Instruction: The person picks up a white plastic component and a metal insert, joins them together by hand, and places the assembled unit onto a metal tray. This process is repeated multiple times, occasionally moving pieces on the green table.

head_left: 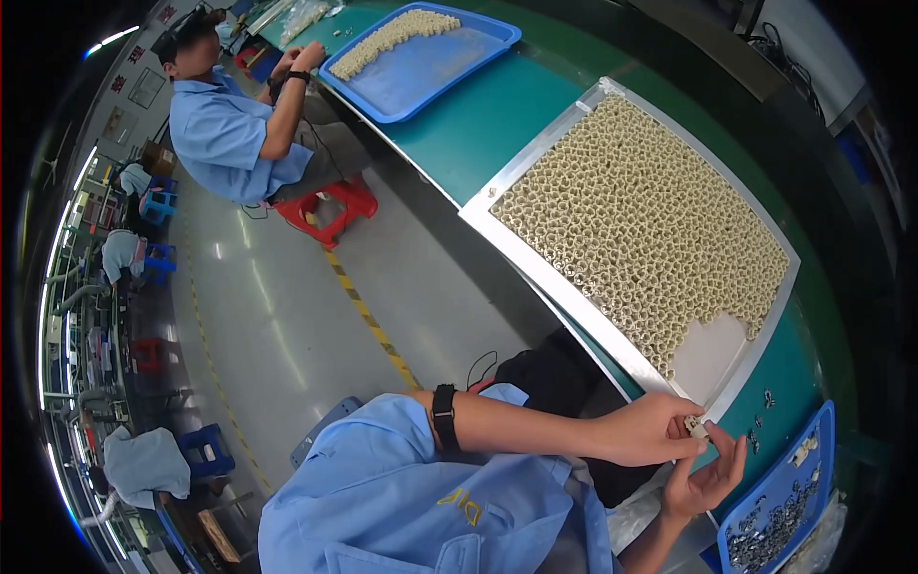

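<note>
Close to the near corner of a metal-framed tray, both of my hands meet around a small cream plastic part with shiny metal bits on it. My left hand comes in from the left and pinches the part between thumb and fingertips. From below, my right hand holds its fingertips against the same part, with its other fingers curled. The framed tray is packed with many similar cream parts, except at its near end. Small dark metal pieces lie loose on the green table right of my hands.
A blue tray of small metal pieces and a few cream parts stands at the lower right. Farther along the green table, another blue tray holds cream parts. A co-worker sits there on a red stool.
</note>
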Tool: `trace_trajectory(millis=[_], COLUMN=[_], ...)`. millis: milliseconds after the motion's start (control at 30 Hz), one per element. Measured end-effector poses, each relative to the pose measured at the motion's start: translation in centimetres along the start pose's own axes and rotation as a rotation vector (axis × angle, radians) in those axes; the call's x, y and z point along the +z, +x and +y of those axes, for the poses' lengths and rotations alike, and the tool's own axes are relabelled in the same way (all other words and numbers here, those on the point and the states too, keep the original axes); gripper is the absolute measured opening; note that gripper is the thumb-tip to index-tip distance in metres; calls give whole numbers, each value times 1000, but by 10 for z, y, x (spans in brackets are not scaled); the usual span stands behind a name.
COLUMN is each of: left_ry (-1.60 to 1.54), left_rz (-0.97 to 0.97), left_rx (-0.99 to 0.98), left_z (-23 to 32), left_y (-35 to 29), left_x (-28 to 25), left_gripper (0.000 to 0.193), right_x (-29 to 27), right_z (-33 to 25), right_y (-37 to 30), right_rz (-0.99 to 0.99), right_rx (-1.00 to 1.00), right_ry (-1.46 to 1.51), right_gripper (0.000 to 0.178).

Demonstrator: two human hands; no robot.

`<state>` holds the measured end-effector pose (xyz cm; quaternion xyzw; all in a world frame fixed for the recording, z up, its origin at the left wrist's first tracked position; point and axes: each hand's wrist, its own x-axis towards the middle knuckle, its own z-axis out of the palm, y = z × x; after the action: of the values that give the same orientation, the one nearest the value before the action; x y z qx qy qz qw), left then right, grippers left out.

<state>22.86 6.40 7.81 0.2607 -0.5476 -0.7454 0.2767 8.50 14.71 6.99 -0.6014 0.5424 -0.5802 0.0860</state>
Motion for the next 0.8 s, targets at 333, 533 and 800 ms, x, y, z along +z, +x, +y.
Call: trace_trajectory(millis=[333,533,800], left_ry=[72,-50,-99], left_rz=[8,71,194], left_rx=[109,122,128], left_z=[-8,-4,-22], left_y=[13,44,135], left_x=[16,48,113], left_gripper=[35,41,48], right_x=[-17,-54,-104], right_z=[-17,-7,32], right_y=[9,37,96], right_rz=[-193,-277,-178], right_rx=[-7,207,282], right_ry=[-335,-464,-649], right_gripper=[41,26,17])
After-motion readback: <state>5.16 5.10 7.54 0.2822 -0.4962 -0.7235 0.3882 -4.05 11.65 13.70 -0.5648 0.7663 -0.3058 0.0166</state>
